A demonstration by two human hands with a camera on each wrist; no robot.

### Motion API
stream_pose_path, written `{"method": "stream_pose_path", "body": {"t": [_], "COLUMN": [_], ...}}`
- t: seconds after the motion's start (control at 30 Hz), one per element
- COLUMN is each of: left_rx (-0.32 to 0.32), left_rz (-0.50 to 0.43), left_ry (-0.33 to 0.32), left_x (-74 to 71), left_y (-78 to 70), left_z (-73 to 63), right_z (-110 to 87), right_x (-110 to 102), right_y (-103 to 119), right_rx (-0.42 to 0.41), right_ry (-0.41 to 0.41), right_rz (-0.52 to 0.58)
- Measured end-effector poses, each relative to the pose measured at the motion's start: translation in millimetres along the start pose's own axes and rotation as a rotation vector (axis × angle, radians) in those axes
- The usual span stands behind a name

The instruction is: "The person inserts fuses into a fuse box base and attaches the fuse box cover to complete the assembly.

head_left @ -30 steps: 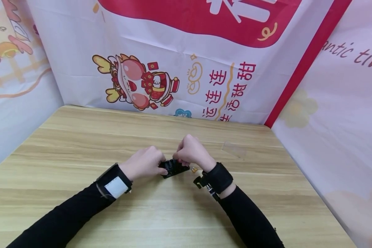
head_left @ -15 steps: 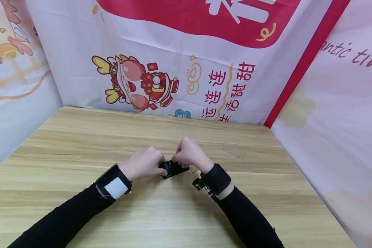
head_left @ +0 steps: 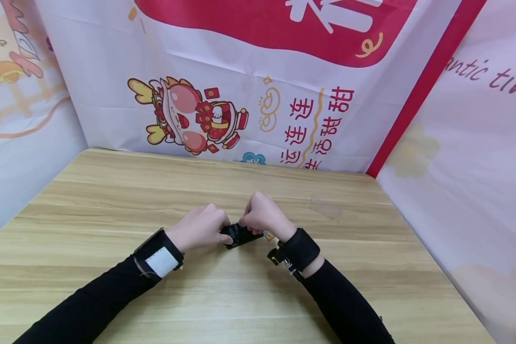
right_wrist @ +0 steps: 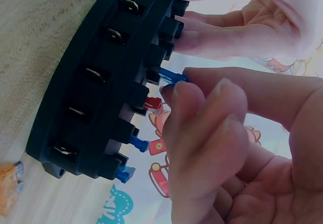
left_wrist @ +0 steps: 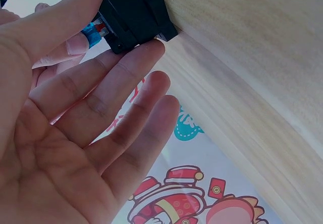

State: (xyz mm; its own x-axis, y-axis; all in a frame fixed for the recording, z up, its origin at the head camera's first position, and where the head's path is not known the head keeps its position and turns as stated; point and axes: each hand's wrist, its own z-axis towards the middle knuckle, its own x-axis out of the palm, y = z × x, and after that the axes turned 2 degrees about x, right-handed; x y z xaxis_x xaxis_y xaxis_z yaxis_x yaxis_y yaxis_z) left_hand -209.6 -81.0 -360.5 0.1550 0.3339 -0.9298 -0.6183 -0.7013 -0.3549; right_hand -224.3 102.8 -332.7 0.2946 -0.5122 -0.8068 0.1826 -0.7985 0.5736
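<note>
A black fuse block (right_wrist: 96,77) stands tilted over the wooden table, with metal terminals along one side and a row of slots along another. My left hand (head_left: 202,227) grips its left end between thumb and fingers. With thumb and forefinger, my right hand (head_left: 267,216) pinches a blue blade fuse (right_wrist: 172,76) at one of the slots; how deep the fuse sits is unclear. Beside it, a red blade fuse (right_wrist: 153,104) and two blue ones stick out of other slots. In the left wrist view, the block's end (left_wrist: 133,14) shows above my spread lower fingers.
A small orange-and-clear item (right_wrist: 9,186) lies on the table by the block's right end. Farther back on the right is a clear plastic sheet (head_left: 324,209). Printed cloth (head_left: 258,62) hangs behind the table (head_left: 176,310) and along its sides.
My right hand has shifted slightly left and down at the block. A red spot seen under its fingertips a second ago is hidden now. The left hand keeps its grip.
</note>
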Motion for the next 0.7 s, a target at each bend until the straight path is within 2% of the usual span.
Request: {"method": "stream_pose_path", "body": {"t": [0.7], "left_rx": [0.004], "left_rz": [0.015], "left_ry": [-0.006], "left_x": [1.0], "left_y": [-0.7], "left_z": [-1.0], "right_z": [3.1], "right_x": [3.5], "right_y": [-3.5], "right_rx": [-0.006], "right_ry": [-0.014], "right_rz": [-0.023]}}
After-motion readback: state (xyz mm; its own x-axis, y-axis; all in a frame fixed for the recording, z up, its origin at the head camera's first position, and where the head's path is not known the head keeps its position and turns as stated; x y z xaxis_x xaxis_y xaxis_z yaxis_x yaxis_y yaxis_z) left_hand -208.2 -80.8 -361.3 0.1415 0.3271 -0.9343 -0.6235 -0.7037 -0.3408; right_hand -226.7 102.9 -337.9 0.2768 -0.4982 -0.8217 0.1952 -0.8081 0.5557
